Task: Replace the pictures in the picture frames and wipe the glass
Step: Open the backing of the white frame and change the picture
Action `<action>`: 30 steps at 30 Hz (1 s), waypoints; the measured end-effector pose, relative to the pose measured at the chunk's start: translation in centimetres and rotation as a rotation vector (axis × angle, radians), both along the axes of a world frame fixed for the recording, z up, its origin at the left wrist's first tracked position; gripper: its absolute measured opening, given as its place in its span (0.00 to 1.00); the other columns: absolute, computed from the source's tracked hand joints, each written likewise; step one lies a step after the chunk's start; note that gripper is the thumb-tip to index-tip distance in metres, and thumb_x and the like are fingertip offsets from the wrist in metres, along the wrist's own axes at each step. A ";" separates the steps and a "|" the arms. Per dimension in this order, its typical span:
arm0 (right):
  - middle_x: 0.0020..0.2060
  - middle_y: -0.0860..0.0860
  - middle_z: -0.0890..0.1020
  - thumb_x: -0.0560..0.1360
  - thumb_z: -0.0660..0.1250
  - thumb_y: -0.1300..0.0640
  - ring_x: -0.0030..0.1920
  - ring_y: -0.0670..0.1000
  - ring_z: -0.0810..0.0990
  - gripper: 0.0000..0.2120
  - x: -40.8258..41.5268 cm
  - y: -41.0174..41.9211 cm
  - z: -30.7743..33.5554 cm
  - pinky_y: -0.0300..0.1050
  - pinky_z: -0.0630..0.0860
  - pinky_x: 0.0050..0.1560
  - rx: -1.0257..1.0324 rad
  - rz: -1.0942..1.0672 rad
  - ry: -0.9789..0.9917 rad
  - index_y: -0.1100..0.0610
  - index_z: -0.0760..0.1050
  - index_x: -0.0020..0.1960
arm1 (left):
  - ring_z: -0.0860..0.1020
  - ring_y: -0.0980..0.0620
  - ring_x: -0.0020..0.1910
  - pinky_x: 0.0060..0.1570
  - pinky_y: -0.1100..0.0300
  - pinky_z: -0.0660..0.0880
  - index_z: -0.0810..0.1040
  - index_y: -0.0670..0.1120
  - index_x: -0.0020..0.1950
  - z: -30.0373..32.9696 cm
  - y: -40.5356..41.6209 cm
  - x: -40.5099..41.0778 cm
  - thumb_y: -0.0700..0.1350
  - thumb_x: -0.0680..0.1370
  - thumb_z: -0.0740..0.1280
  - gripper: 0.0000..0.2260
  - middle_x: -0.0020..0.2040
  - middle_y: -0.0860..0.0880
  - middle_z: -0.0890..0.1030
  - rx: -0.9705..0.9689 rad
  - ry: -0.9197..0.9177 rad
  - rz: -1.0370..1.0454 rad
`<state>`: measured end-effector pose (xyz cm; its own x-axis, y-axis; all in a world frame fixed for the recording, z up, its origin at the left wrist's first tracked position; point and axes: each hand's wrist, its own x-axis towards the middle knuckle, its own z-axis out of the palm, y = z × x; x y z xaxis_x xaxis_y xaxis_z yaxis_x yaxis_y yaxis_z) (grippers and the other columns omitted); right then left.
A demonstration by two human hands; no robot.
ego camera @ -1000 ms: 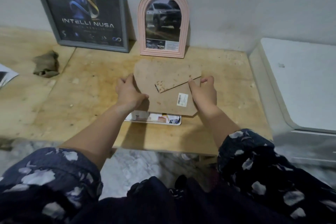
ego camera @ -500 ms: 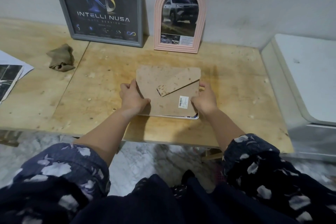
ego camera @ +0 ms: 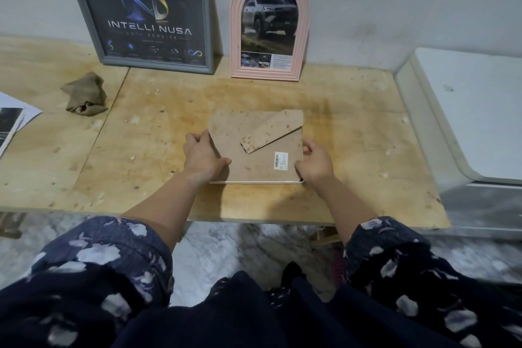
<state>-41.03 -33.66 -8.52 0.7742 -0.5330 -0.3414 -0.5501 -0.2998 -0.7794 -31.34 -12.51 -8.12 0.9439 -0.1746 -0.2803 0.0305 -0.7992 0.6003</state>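
Observation:
A brown fibreboard backing board [ego camera: 254,147] with a fold-out stand and a barcode sticker lies flat on a white picture frame [ego camera: 255,182], face down on the wooden table [ego camera: 158,150]. Only the frame's near edge shows. My left hand [ego camera: 204,157] grips the board's left edge, thumb on top. My right hand [ego camera: 315,162] grips its right edge. A grey frame [ego camera: 141,17] with a dark poster and a pink arched frame [ego camera: 269,25] with a car picture lean on the wall behind. A crumpled brown cloth [ego camera: 84,94] lies at the left.
Loose printed pictures and papers [ego camera: 11,118] lie at the table's far left edge. A white appliance or cabinet top [ego camera: 474,113] adjoins the table on the right. Marble floor shows below the table's near edge.
The backing board, earlier held shifted above the frame with the picture showing below, now sits squarely on the frame. Both hands slid to its side edges.

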 end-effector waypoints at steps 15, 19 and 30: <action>0.74 0.44 0.63 0.75 0.57 0.66 0.67 0.52 0.63 0.29 -2.0 -0.4 0.5 0.46 0.64 0.59 -0.672 0.528 0.287 0.50 0.62 0.75 | 0.62 0.42 0.65 0.63 0.46 0.68 0.65 0.41 0.65 0.0 -0.2 0.4 0.53 0.74 0.72 0.27 0.65 0.44 0.60 0.226 0.073 -0.115; 0.69 0.47 0.68 0.75 0.63 0.62 0.66 0.53 0.64 0.24 -0.6 -1.2 1.3 0.47 0.62 0.56 -0.872 0.685 0.368 0.47 0.69 0.70 | 0.64 0.43 0.64 0.57 0.47 0.71 0.64 0.43 0.69 0.4 -0.1 0.6 0.57 0.75 0.69 0.30 0.65 0.45 0.61 0.364 0.046 -0.189; 0.60 0.46 0.74 0.69 0.73 0.58 0.62 0.48 0.67 0.21 1.4 -2.1 1.6 0.44 0.59 0.54 -0.804 0.693 0.365 0.47 0.75 0.60 | 0.64 0.43 0.67 0.59 0.45 0.70 0.59 0.45 0.72 0.5 -0.4 1.3 0.61 0.71 0.71 0.38 0.67 0.45 0.61 0.509 -0.012 -0.276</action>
<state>-39.63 -35.75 -6.89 0.9130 -0.1939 -0.3590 -0.2254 -0.9731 -0.0475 -30.07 -12.91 -7.62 0.8861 -0.2609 -0.3832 -0.2248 -0.9647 0.1370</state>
